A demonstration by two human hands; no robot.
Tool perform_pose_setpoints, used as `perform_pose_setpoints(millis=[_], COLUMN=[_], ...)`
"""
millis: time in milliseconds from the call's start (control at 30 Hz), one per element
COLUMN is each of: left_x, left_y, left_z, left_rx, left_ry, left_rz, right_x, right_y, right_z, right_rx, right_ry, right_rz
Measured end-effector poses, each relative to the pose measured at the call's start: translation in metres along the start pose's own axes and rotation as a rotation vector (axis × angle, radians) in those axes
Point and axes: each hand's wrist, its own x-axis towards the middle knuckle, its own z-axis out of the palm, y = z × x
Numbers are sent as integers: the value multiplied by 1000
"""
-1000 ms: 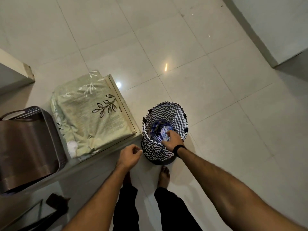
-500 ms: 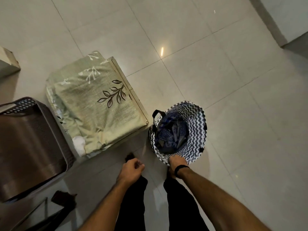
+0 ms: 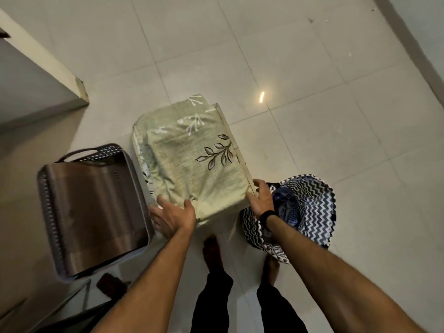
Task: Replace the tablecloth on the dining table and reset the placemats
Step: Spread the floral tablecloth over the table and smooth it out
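A folded pale green tablecloth (image 3: 192, 162) with a dark leaf print lies on a low pale shelf surface (image 3: 236, 152). My left hand (image 3: 174, 216) rests at the cloth's near left corner, fingers spread. At the near right corner my right hand (image 3: 260, 199) has its fingers curled around the edge of the cloth and shelf. A black band circles that wrist. Right of the shelf stands a black-and-white zigzag basket (image 3: 312, 203) with a blue patterned cloth (image 3: 287, 207) inside.
A brown perforated plastic basket (image 3: 93, 207) stands to the left of the tablecloth. A grey furniture corner (image 3: 36, 92) juts in at the upper left. My bare feet (image 3: 212, 253) stand on pale floor tiles (image 3: 312, 116). A wall base runs along the upper right.
My right hand left the zigzag basket and moved left to the green tablecloth's near right corner. My left hand opened and reached forward to the near left corner.
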Motion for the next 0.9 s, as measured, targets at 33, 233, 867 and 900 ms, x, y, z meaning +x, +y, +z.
perform_pose_setpoints(millis=[33,233,867,900], left_x=[10,44,-127,-137], left_y=[-2,-20,6,-4], left_z=[2,19,-253,-273], left_rx=[-30,-183,-936,-920], left_ry=[-44,-245,-119,-69], left_rz=[-83,-245,116,129], right_x=[6,24,-188,-205], right_y=[-8,-22,-227,-239], right_z=[5,17,-128,-129], right_rx=[27,-208,201,215], right_ry=[-60,-117,-361,-428], right_rz=[21,67,-391,-433])
